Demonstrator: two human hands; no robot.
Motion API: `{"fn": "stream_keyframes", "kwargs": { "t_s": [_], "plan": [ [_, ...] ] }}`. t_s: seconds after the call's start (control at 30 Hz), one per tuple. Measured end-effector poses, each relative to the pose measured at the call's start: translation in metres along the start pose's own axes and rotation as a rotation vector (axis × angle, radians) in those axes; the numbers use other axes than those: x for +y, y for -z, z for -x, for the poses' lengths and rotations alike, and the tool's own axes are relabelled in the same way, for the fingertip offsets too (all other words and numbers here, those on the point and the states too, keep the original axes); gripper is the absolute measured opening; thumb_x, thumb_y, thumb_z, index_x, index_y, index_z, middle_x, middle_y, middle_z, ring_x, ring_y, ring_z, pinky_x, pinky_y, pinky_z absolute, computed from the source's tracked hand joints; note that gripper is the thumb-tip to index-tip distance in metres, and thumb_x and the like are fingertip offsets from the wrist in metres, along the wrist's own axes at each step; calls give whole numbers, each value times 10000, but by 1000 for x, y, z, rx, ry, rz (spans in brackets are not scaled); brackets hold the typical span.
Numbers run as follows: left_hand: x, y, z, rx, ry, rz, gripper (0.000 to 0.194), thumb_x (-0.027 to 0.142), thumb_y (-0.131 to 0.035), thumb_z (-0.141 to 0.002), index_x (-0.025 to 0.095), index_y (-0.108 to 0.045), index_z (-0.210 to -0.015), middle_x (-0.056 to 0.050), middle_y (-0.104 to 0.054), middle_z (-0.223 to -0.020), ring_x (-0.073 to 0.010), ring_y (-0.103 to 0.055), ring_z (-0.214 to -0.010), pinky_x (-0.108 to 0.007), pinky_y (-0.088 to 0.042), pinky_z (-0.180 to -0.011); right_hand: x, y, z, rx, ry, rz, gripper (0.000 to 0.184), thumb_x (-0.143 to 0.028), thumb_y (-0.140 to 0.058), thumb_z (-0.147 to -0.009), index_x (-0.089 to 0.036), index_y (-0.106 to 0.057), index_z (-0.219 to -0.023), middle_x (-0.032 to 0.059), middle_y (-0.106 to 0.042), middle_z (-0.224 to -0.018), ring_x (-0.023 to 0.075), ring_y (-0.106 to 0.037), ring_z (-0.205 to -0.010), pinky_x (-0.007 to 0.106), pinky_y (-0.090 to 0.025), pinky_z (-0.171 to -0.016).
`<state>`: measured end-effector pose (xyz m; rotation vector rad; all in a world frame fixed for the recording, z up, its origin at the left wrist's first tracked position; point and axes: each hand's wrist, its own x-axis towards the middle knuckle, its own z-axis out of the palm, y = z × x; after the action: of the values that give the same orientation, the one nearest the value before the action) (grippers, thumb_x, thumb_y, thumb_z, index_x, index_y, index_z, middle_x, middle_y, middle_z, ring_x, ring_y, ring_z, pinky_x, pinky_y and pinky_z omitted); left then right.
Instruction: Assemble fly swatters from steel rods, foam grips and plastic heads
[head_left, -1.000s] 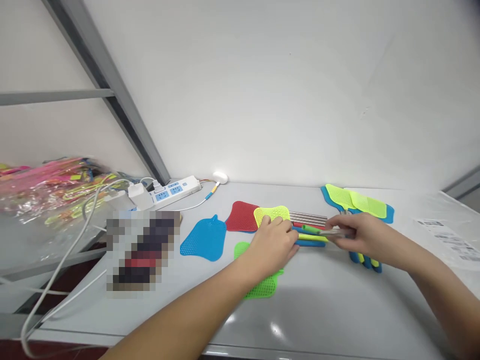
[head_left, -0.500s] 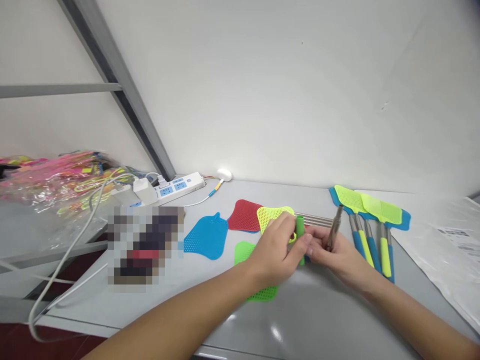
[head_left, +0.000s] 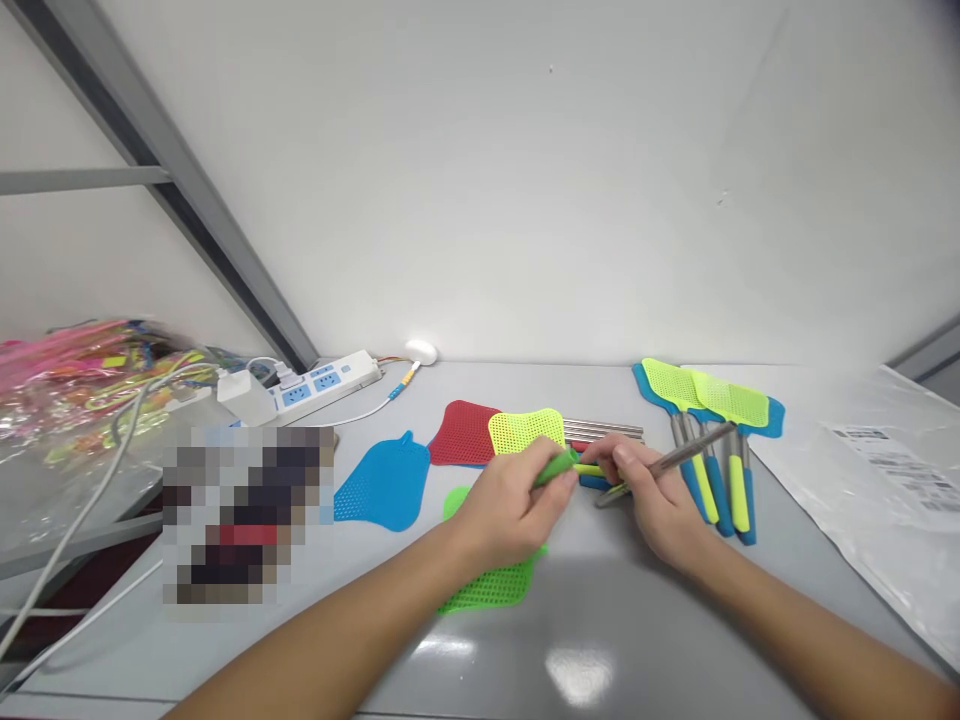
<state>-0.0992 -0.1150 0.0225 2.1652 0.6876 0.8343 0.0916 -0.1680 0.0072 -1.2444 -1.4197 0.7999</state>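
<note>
Green swatter grip (head_left: 556, 467) now nearly level

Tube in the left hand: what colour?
Green; the cylindrical plastic handle sleeve in the left hand shows best in the head view.

Left hand (head_left: 510, 510): fingers (head_left: 544, 478) curled and closed in a pinch, thumb side up, knuckles facing forward and to the right.
Right hand (head_left: 652, 490): fingers (head_left: 624, 456) bent forward and pinched closed, tips pointing left toward the other hand.
Between the hands: fingertips just apart, close together at the middle of the view.
Left forearm (head_left: 315, 640): bare, rising from the bottom edge toward the centre, wrist (head_left: 457, 545) nearly straight.
Right forearm (head_left: 810, 630): bare, slanting in from the lower right corner, wrist (head_left: 697, 545) slightly bent.
</note>
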Motion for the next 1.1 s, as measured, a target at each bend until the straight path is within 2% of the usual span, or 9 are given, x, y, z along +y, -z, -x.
{"fn": "stream_keyframes", "kwargs": {
  "t_s": [0.1,0.17,0.33,0.4,0.67,0.87,1.1],
  "plan": [
    [0,-2,1,-180,-121,-251,183,293,-452,-917,204,-430,-759,44,-476,-628,-110,-399,-562,-254,-282,-555,-1,4,2,108,42,6,534,-562,-286,-975,-219,-675,-847,-18,-387,-604,142,-378,-597,288,-324,-587],
    [-1,-3,0,-235,-150,-379,167,289,-454,-906,205,-458,-761,34,-530,-646,-120,-421,-563,-263,-296,-574,-3,5,4,160,22,-35,616,-618,-235,-959,-209,-668,-800,-27,-348,-556,130,-337,-532,279,-290,-521],
    [-3,0,-1,-224,-146,-535,157,306,-435,-920,213,-505,-814,16,-596,-685,-151,-513,-593,-271,-280,-549,-11,1,6,342,-79,-163,593,-686,-332,-905,-205,-576,-659,-10,-432,-549,117,-407,-504,241,-310,-452],
    [-6,1,-2,-215,-127,-565,179,308,-422,-930,212,-494,-797,13,-593,-675,-157,-532,-599,-270,-268,-534,-13,0,7,370,-78,-219,564,-671,-360,-905,-207,-552,-649,-5,-453,-581,116,-417,-515,232,-321,-442],
    [-7,3,-4,-237,-153,-558,148,276,-441,-913,211,-502,-795,7,-611,-688,-162,-568,-622,-265,-278,-535,-19,-3,13,192,10,-197,422,-503,-386,-969,-215,-573,-724,-29,-422,-515,120,-380,-489,272,-300,-495],
    [-7,5,-4,-252,-155,-562,179,301,-441,-926,203,-523,-801,-2,-621,-692,-165,-583,-638,-261,-303,-543,-19,-4,10,130,-75,-248,363,-454,-380,-983,-216,-557,-775,-48,-433,-490,108,-398,-474,269,-316,-526],
    [-11,7,-4,-225,-160,-561,226,349,-425,-946,199,-539,-822,-7,-626,-702,-166,-585,-643,-260,-318,-558,-12,-3,4,108,-173,-372,195,-427,-463,-944,-241,-518,-928,-70,-493,-530,107,-428,-466,247,-361,-510]
  ]
}}
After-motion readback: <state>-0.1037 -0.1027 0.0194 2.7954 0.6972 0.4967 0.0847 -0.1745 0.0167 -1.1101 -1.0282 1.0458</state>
